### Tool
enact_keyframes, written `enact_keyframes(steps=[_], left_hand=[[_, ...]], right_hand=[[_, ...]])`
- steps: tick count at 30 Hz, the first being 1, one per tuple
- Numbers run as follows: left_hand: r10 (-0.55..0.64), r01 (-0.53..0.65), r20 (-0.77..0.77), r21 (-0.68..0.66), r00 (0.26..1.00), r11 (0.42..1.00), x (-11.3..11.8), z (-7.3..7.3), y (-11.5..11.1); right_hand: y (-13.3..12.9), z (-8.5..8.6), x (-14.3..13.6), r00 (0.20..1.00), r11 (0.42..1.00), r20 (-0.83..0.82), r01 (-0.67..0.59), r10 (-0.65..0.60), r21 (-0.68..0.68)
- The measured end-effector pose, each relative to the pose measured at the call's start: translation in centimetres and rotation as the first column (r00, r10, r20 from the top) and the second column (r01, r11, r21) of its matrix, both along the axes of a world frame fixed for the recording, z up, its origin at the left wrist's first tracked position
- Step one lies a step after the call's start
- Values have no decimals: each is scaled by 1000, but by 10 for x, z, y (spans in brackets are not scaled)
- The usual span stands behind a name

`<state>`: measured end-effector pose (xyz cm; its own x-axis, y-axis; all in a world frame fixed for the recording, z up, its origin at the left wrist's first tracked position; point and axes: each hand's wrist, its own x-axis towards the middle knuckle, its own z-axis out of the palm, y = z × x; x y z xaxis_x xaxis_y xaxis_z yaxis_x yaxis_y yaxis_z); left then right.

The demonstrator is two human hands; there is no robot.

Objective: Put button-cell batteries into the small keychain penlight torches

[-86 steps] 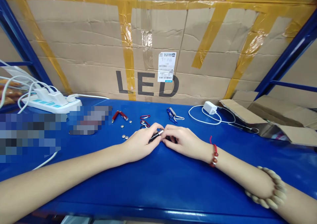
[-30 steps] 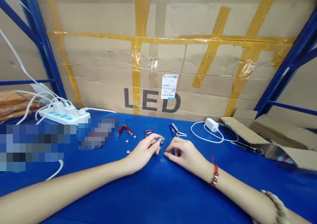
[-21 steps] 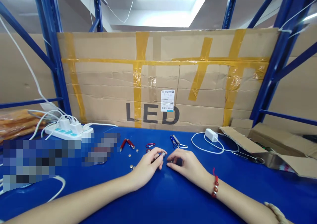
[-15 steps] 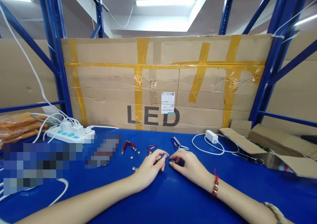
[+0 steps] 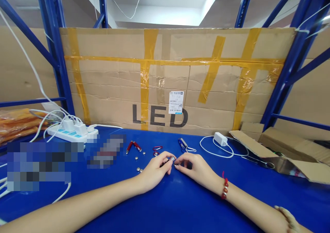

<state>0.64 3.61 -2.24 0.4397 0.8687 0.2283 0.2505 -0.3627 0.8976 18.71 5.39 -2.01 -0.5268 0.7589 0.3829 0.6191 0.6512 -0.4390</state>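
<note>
My left hand point(image 5: 154, 171) is closed around a small metal tube point(image 5: 172, 159), like the body of a keychain flashlight, with its silver end pointing right. My right hand point(image 5: 194, 166) pinches a tiny shiny piece point(image 5: 176, 164) between thumb and fingertips, close to the tube's end; its kind is too small to tell. Beyond my left hand lie a red carabiner clip point(image 5: 157, 148) and several silver button cells point(image 5: 138, 169). Two red pen-like pieces point(image 5: 137, 146) rest farther left. Past my right hand are a blue keychain flashlight point(image 5: 181, 144) and a silver clip point(image 5: 190, 149).
A white power strip point(image 5: 69, 132) with plugs and cables stands at the left. At the right are a white charger point(image 5: 220, 139) with its cable, scissors point(image 5: 268, 164) and an open cardboard box point(image 5: 291, 150). A large cardboard sheet point(image 5: 116, 88) closes off the back.
My right fingertips have moved slightly closer to the tube in my left hand. The whole view has tilted down a little, and the things on the table have not moved.
</note>
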Motion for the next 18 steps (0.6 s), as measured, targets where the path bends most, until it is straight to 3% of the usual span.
enact_keyframes(steps=[8,18], left_hand=[[3,-3,-20,-10,1000,1000,1,4,-3],[16,-17,-42,-18,999,1000,2,5,-2]], right_hand=[[-1,-1,1,1000,999,7,10,-10,43],[-4,5,-2,977,999,-207,54,-52,4]])
